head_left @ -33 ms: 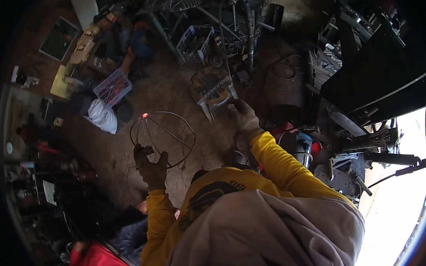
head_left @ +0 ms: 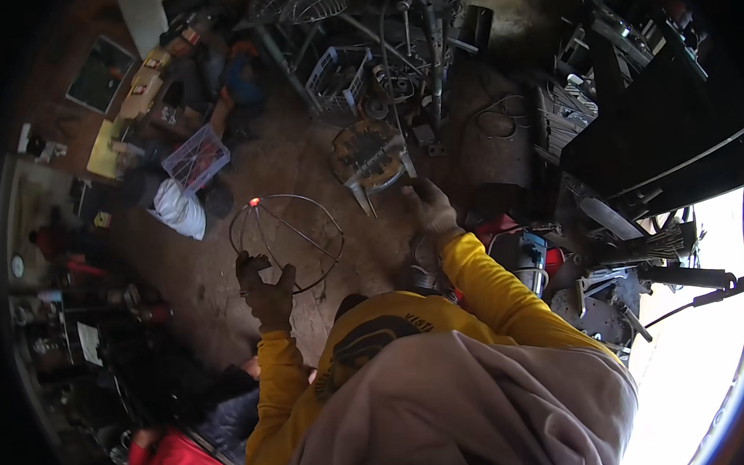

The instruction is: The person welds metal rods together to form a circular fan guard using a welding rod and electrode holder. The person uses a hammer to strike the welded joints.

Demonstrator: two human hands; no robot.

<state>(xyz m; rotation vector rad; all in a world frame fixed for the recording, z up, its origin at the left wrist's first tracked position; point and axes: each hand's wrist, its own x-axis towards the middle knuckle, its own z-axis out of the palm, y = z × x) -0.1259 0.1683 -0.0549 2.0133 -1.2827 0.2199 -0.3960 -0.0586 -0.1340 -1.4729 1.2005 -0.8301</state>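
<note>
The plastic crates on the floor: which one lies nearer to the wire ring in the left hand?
The pale pink crate, left of the wire ring; the white crate stands farther up.

A single wide fisheye view from a camera worn on the person's head looks steeply down over a yellow-sleeved chest and shoulders to the dirt floor [head_left: 304,161] of a cluttered workshop. The hands sit near mid-frame, fairly close to the lens, while the floor lies farther below. Straight edges bow toward the dark round rim, and bright daylight flares at the lower right.
</note>
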